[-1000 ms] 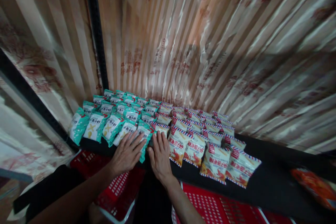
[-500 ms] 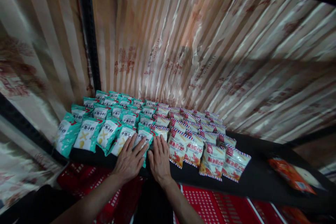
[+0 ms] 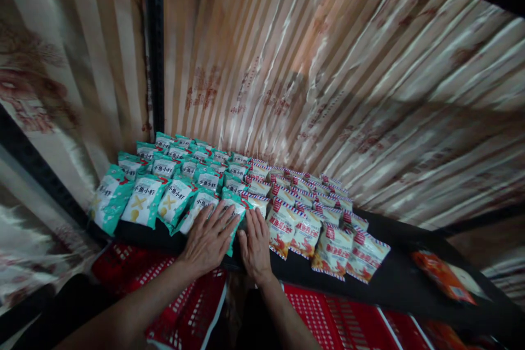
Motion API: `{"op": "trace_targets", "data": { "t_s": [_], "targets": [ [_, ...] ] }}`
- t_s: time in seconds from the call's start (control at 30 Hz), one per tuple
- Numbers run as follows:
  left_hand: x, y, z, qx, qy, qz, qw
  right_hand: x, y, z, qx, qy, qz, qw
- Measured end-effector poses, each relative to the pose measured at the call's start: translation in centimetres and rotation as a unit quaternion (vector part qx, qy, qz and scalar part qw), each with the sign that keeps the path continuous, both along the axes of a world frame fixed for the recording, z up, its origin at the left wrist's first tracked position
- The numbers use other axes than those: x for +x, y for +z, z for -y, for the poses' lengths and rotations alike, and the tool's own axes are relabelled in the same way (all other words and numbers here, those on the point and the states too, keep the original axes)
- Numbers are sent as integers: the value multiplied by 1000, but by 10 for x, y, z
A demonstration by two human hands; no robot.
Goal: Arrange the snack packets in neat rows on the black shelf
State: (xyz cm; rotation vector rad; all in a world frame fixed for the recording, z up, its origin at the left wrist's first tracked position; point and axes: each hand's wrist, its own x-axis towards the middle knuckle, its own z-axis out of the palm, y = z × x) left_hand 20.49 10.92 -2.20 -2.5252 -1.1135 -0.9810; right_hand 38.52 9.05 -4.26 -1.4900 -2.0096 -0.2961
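Several rows of teal and white snack bags stand on the left of a black shelf. Beside them are rows of cream snack bags with striped edges and red print. My left hand lies flat with spread fingers over the front teal bags, near the middle. Against the front of a cream bag, just right of the last teal one, rests my right hand, its fingers extended. Both palms face the bags, so their undersides are hidden.
Red perforated baskets sit below the shelf's front edge. An orange packet lies at the shelf's right end. Behind stands a pleated, printed curtain, with a dark upright post at the left.
The view has shifted a little, so the post and the left bags appear further right. Both hands remain on the front bags, slightly further right in the picture.
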Motion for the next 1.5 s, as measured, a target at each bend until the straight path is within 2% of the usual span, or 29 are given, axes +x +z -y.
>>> {"op": "trace_targets", "data": {
  "t_s": [0.23,0.6,0.77,0.93,1.2,1.4,1.5],
  "targets": [
    [-19,3,-9,-16,7,-6,1000,1,-1,-2,-5,-2,3,1000],
    [-29,9,-19,-66,-38,9,997,-1,0,2,-14,-43,-5,999],
    [-37,12,-20,-58,-33,8,998,0,11,-2,7,-77,-74,994],
    [-42,15,-23,-54,-28,8,998,-7,19,-14,-7,-57,-77,995],
    [-40,-1,-26,-42,-5,-11,999,-17,12,-27,27,-106,-49,993],
    [-28,6,-16,-22,10,11,1000,-15,8,-27,35,-108,-40,993],
    [-15,8,-6,-4,-11,13,1000,-14,8,-25,31,-99,-50,993]
  ]
}}
